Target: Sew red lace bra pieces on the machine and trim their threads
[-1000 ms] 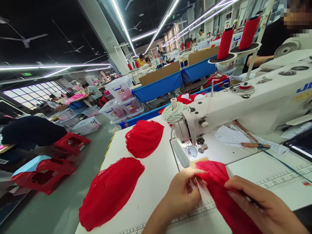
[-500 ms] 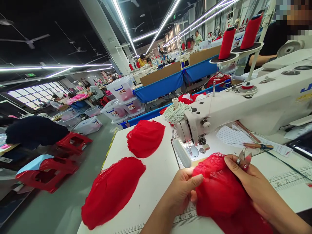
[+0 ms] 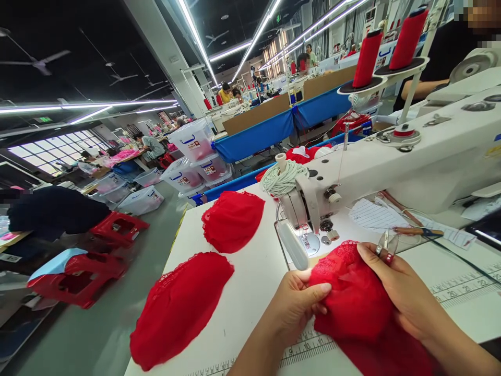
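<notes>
My left hand (image 3: 298,303) pinches the left edge of a red lace fabric piece (image 3: 352,297) lying on the white sewing table (image 3: 250,282). My right hand (image 3: 399,292) rests on top of the same piece, fingers curled, with small thread snips (image 3: 385,245) poking out between them. The piece lies just in front of the needle area (image 3: 313,240) of a white sewing machine (image 3: 395,162). Two more red lace pieces lie to the left: one near the front (image 3: 178,308), one further back (image 3: 233,219).
A cone of white cord (image 3: 282,177) sits by the machine head and two red thread spools (image 3: 387,44) stand on its rack. Papers and a pencil (image 3: 415,230) lie under the machine arm. Red stools (image 3: 78,271) and plastic bins (image 3: 191,156) stand in the aisle. Other people work at distant tables.
The red piece was turned over and bunched between both hands, lace side up. My right hand moved on top of it and the snips now show in its fingers.
</notes>
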`<action>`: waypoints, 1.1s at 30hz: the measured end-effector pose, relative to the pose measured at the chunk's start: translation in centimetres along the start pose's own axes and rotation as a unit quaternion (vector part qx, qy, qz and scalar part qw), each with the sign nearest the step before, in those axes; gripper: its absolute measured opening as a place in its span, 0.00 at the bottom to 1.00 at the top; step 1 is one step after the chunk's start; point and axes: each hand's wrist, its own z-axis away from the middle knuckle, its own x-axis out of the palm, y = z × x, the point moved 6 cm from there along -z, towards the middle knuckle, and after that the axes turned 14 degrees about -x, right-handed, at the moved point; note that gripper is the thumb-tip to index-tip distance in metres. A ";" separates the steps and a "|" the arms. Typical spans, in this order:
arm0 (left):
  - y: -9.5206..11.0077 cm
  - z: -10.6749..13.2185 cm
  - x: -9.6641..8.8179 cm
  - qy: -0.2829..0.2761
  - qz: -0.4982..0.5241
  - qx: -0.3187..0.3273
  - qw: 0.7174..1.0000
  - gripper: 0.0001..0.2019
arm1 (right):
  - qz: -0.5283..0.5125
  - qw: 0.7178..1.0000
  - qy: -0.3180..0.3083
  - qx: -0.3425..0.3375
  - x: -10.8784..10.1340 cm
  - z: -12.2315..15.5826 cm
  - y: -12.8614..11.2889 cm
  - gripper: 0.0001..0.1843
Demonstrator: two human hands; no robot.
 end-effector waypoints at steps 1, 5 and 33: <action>0.0 0.0 0.0 -0.003 0.009 -0.001 1.000 0.15 | -0.013 1.000 0.004 0.007 0.0 0.0 0.0 0.15; -0.1 -0.2 0.0 -0.006 0.024 -0.002 1.000 0.15 | -0.035 0.999 0.006 0.023 0.1 0.3 0.2 0.14; 0.3 -0.2 0.1 0.036 0.018 0.046 0.998 0.16 | 0.408 0.836 -0.159 -0.331 1.4 2.2 -2.6 0.09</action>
